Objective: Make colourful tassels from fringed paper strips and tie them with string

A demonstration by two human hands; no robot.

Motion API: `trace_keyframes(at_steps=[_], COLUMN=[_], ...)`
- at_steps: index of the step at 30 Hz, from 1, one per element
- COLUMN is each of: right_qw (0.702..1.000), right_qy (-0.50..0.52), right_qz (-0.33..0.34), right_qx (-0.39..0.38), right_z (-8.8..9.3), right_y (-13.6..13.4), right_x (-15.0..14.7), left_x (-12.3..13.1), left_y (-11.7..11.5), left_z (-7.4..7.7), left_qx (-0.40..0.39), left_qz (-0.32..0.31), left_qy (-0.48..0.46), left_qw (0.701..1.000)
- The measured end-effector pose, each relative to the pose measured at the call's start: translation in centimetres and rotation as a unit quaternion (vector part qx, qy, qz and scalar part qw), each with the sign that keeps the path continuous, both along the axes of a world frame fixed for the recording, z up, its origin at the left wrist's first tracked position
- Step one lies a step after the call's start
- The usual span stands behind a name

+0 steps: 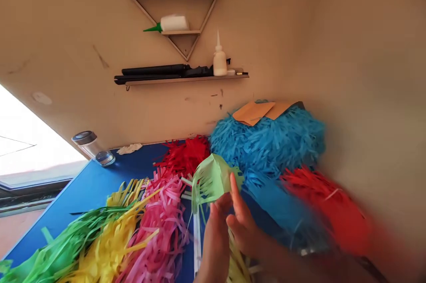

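In the head view a pale green piece of paper with cut fringe (213, 175) is held up in front of me, curved, with its strips hanging at the left. My left hand (216, 236) closes on its lower edge. From the right, my right hand (242, 225) grips the same paper, index finger stretched along its side. The hands are close together, hiding the paper's lower part. Yellowish fringed strips (237, 261) show just below them. Pink fringed paper (159, 225) lies to the left of my hands, red fringed paper (189, 154) behind the held piece.
Yellow (103, 247) and green (66, 238) fringed paper cover the blue table (129, 165) at left. A glass jar (100, 149) stands behind. A blue fringed pile (276, 141) bears orange paper (253, 112); red fringed paper (333, 203) lies right. Glue bottles (219, 61) rest on wall shelves.
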State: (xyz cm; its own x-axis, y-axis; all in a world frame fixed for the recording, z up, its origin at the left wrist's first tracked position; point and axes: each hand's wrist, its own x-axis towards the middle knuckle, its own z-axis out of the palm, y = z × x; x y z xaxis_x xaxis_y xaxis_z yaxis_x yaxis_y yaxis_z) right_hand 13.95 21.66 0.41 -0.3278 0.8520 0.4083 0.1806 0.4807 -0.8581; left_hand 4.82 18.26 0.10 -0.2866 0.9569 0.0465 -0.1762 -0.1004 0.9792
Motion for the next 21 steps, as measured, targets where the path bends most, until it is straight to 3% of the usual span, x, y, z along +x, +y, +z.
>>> trace_keyframes(at_steps=[2,4,5,7,10,16,19,21], right_qw=[1.0,0.999,1.0,0.999,0.998,0.979,0.973,0.973], right_qy=[0.008,0.009,0.006,-0.004,-0.03,-0.106,-0.155,-0.171], right_qz=[-0.02,-0.011,0.001,0.03,0.05,0.072,0.065,0.083], right_qx=[-0.019,-0.032,-0.03,-0.014,0.027,0.161,0.159,0.135], right_z=[-0.8,-1.1,-1.2,-1.0,-0.7,-1.1,-0.7,0.0], right_y=[-0.4,-0.8,-1.0,-1.5,-1.9,-1.9,-1.1,-0.2], right_x=[0.8,1.1,1.0,0.7,0.4,-0.5,-3.7,-6.7], left_x=[0.5,0.3,0.1,-0.8,-3.1,-8.4,-10.4,-11.7], left_y=[-0.8,-0.8,-0.4,1.0,3.5,4.5,3.5,2.5], left_z=[-1.2,-1.7,-1.6,-1.2,-0.3,1.5,2.8,4.1], left_qx=[0.099,0.21,0.248,0.259,0.265,0.274,0.244,0.221], left_qz=[0.13,0.257,0.29,0.276,0.221,0.146,0.135,0.143], left_qy=[0.121,0.275,0.348,0.472,0.571,0.602,0.642,0.686], left_qw=[0.979,0.902,0.856,0.796,0.745,0.736,0.714,0.678])
